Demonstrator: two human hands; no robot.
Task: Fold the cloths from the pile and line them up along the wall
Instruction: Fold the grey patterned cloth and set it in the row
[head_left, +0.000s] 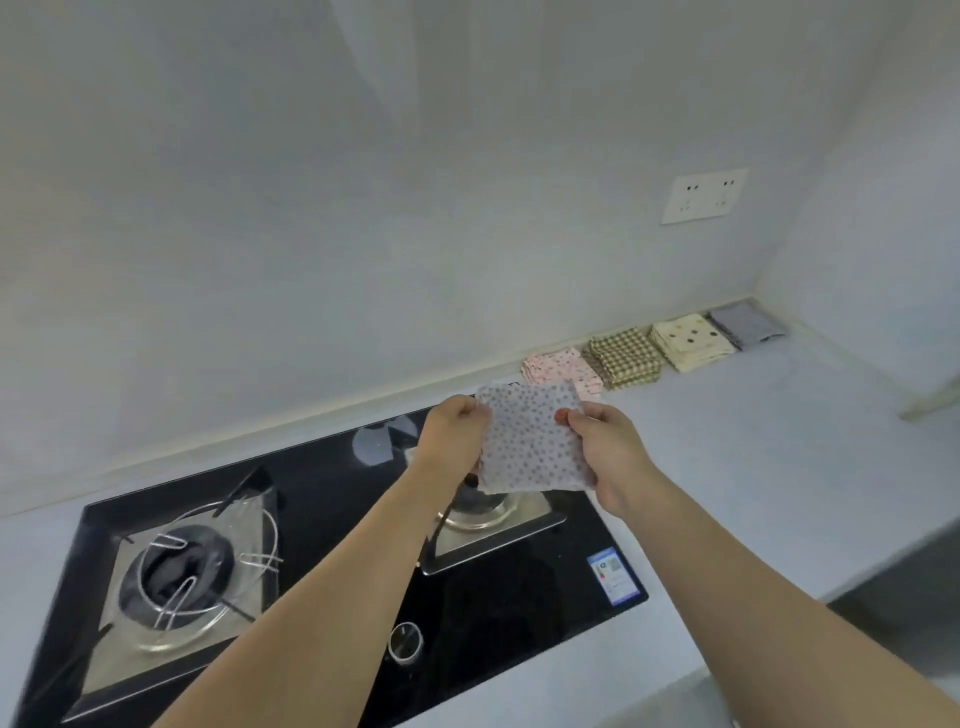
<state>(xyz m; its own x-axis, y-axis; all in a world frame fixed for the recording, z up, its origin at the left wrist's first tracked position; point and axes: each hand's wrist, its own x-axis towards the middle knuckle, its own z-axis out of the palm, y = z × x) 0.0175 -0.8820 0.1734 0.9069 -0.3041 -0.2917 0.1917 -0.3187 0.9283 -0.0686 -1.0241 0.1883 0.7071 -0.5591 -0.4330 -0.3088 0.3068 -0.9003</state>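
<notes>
A folded white cloth with grey dots (527, 441) hangs in the air above the right burner. My left hand (454, 434) pinches its upper left edge. My right hand (605, 452) grips its right side, thumb on the front. Along the wall to the right lie several folded cloths in a row: a pink patterned one (558, 366), a green checked one (623, 358), a cream one with dark dots (688, 340) and a grey one (745, 325) in the corner. No pile of unfolded cloths is in view.
A black glass gas hob (322, 525) with two burners fills the counter below my arms; its knob (406, 642) is at the front. A pale counter (753, 441) runs right to the corner. A double wall socket (704, 195) sits above the row.
</notes>
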